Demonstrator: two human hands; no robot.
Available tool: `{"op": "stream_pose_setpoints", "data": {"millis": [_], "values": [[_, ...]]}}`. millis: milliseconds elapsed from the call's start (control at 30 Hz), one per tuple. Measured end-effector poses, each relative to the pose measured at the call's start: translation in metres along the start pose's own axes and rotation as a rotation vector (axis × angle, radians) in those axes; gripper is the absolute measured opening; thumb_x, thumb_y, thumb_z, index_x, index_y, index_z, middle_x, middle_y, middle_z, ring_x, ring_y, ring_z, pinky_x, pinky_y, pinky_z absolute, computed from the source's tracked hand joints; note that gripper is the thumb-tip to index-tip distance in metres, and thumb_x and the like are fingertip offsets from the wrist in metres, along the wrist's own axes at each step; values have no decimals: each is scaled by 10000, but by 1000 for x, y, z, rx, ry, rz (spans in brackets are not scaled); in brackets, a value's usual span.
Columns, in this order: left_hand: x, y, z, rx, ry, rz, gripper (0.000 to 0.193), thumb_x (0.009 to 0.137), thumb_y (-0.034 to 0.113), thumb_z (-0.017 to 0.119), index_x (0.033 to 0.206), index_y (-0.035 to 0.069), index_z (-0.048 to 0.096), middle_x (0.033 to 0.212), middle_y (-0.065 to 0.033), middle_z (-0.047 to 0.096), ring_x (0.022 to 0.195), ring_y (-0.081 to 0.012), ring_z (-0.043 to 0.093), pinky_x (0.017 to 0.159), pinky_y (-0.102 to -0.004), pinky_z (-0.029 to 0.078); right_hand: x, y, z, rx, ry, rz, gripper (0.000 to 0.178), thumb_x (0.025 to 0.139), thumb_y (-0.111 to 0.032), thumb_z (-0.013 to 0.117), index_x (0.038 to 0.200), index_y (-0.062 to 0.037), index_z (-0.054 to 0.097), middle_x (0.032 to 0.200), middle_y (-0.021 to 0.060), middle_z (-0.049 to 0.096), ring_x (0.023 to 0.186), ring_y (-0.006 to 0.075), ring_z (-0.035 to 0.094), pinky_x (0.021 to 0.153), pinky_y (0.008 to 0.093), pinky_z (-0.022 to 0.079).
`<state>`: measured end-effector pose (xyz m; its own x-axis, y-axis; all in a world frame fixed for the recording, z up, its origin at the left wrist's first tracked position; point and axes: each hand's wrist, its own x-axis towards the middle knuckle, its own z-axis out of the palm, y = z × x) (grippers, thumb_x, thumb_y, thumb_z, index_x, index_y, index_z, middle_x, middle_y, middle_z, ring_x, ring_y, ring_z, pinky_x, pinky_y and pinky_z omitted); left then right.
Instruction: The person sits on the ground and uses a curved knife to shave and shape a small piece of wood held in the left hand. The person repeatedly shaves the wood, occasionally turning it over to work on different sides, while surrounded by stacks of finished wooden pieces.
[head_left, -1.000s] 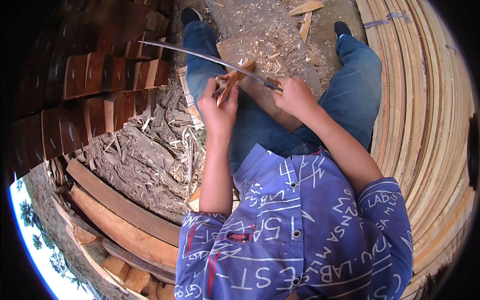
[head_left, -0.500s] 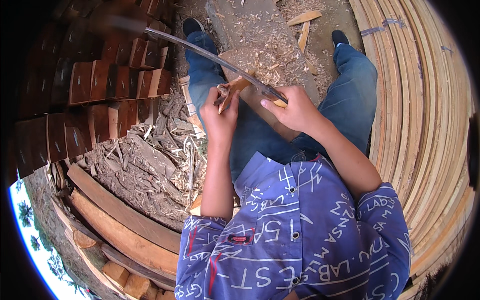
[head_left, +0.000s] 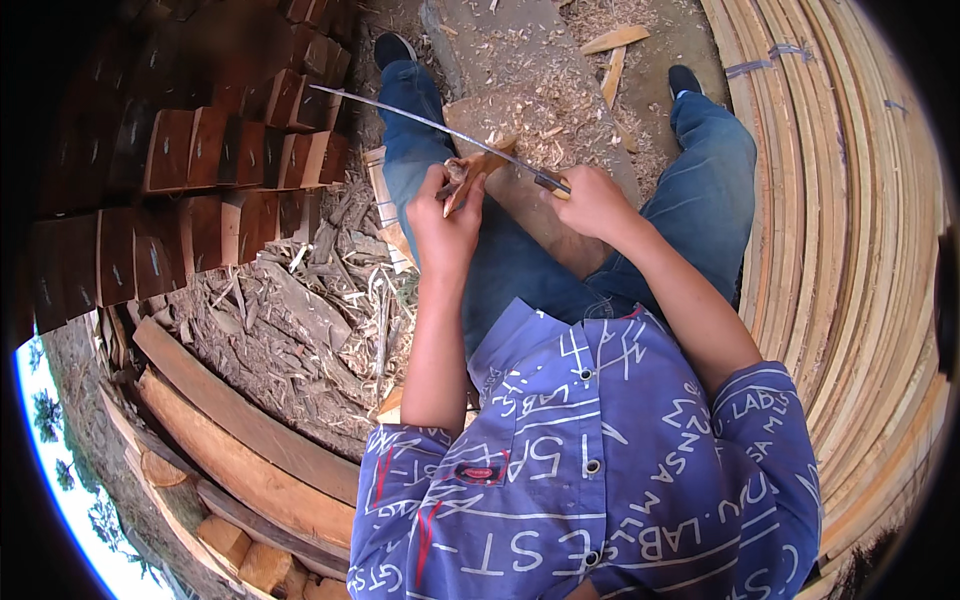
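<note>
In my left hand (head_left: 443, 215), which is closed, is a short pale-brown piece of wood (head_left: 484, 172) with a dark, rough end, held over my left thigh. My right hand (head_left: 590, 202) grips the yellowish handle of a long, thin-bladed hand tool (head_left: 395, 108). The narrow blade runs up and left from that hand, across the top of the wood piece. It is seen nearly edge-on; whether it is a saw or a machete I cannot tell. Fingers hide part of the handle and the wood's lower end.
A plank (head_left: 535, 235) covered in shavings lies between my legs. Long boards (head_left: 800, 250) are stacked on the right; stacked dark wood blocks (head_left: 170, 150) stand at left. Bark and wood scraps (head_left: 310, 330) litter the ground beside curved timbers (head_left: 240, 455). Offcuts (head_left: 613, 40) lie ahead.
The blade has shifted and turned: its tip was farther left and higher, and it now looks thinner. My right hand has moved slightly forward. My left hand stays on the wood.
</note>
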<state>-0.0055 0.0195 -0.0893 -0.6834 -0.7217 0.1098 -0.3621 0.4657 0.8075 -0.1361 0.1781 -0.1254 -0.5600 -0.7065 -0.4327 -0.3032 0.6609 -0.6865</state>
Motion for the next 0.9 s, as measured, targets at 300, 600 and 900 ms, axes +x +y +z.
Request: {"op": "stream_pose_setpoints", "data": {"millis": [300, 600, 900], "values": [[1, 18, -6, 18, -35, -15, 207, 805, 80, 757, 962, -3, 651, 815, -151, 714, 762, -198, 722, 648, -291, 517, -19, -15, -22, 16, 40, -94, 315, 822, -287, 693, 854, 26, 682, 757, 265, 648, 757, 433, 648, 707, 480, 512], [3, 20, -18, 78, -126, -93, 176, 770, 43, 750, 865, -11, 613, 783, -203, 680, 704, -302, 703, 597, -352, 504, -23, 2, 10, 342, -48, -95, 300, 835, -267, 721, 835, 21, 638, 699, 164, 629, 619, 296, 618, 627, 421, 500], [9, 20, -20, 136, -206, -25, 187, 787, 48, 754, 916, -17, 636, 782, -168, 711, 760, -208, 728, 636, -292, 518, -25, 1, -7, 1287, -558, 421, 249, 936, -221, 654, 840, -91, 464, 538, -40, 395, 407, 69, 364, 431, 287, 350]]}}
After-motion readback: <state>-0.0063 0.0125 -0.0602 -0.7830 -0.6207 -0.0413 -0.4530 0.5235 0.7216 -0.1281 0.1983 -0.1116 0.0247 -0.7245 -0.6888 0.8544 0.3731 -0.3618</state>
